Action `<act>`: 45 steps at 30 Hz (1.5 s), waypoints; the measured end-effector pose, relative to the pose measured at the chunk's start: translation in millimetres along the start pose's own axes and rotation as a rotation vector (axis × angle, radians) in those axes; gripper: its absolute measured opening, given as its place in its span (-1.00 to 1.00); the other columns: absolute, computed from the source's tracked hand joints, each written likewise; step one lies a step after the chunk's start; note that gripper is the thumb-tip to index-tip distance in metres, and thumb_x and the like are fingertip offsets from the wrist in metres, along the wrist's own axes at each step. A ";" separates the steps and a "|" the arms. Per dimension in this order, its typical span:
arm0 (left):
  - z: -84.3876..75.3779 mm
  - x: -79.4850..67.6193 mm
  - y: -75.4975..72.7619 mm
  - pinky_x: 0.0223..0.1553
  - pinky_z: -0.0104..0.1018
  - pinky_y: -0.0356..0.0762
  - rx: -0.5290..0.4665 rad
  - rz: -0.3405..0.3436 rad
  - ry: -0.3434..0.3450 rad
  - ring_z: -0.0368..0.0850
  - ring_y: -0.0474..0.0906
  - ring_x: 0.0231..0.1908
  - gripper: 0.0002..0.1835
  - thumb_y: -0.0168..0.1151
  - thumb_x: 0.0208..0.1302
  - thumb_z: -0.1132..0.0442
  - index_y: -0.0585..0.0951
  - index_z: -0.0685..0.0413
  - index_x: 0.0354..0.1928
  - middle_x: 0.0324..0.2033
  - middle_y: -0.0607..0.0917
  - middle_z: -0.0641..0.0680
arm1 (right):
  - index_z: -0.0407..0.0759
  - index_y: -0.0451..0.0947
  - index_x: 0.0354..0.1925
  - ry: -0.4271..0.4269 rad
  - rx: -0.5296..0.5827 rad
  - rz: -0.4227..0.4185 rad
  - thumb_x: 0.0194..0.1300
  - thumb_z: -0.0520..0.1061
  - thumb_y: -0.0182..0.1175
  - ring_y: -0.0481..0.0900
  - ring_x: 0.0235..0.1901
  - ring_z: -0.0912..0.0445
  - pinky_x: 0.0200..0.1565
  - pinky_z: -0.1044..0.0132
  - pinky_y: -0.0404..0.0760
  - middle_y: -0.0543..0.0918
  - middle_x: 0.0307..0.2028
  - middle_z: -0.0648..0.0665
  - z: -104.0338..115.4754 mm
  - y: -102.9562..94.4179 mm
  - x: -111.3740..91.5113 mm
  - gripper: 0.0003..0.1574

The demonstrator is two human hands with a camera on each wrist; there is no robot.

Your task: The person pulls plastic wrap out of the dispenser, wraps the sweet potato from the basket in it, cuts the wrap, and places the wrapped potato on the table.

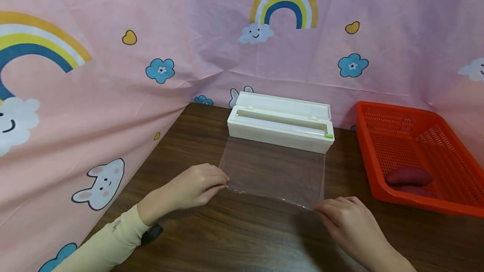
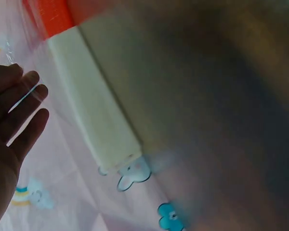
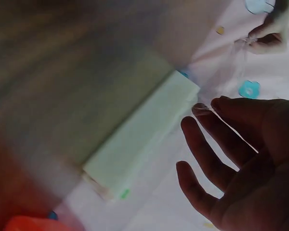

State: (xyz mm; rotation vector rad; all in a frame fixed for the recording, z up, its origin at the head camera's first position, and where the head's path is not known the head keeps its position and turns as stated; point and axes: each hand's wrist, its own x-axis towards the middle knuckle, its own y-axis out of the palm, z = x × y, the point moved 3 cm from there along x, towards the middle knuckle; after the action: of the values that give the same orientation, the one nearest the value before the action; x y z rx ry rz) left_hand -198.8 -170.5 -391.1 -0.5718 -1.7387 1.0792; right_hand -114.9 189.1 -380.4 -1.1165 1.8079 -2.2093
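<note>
A sheet of clear plastic wrap [image 1: 274,171] stretches from a white wrap dispenser box [image 1: 280,137] toward me over the table. The box's lid stands raised, and a roll [image 1: 280,125] lies inside it. My left hand [image 1: 198,186] pinches the left corner of the sheet's near edge between thumb and index finger. At the right corner, my right hand [image 1: 349,223] pinches the same edge. In the right wrist view the thumb and index finger of the right hand [image 3: 245,149] meet on the film while the other fingers spread apart.
An orange-red plastic basket [image 1: 368,163] stands at the right, with purple sweet-potato-like pieces [image 1: 409,176] in it. Behind the box hangs a pink patterned cloth [image 1: 211,20], which also runs along the left side. A small dark object [image 1: 152,235] lies beside the left wrist on the brown table [image 1: 234,238].
</note>
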 end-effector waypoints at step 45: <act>-0.3 -15.7 45.2 0.16 -0.05 0.57 0.228 0.460 -0.024 -0.17 0.66 0.02 -0.58 0.31 0.38 -0.05 0.70 -0.07 0.18 0.08 0.66 -0.02 | 0.07 0.75 -0.13 0.059 -0.058 0.156 0.03 -0.02 0.54 0.68 -0.27 0.22 -0.21 0.24 0.52 0.80 -0.22 0.15 -2.0 51.3 -16.2 -0.64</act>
State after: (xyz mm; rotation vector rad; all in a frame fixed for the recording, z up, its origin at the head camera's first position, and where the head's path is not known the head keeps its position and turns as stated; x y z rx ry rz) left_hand -196.4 -160.0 -437.8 -0.8389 -1.5104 1.5849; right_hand -123.4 183.0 -433.2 -0.8944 1.9225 -2.1357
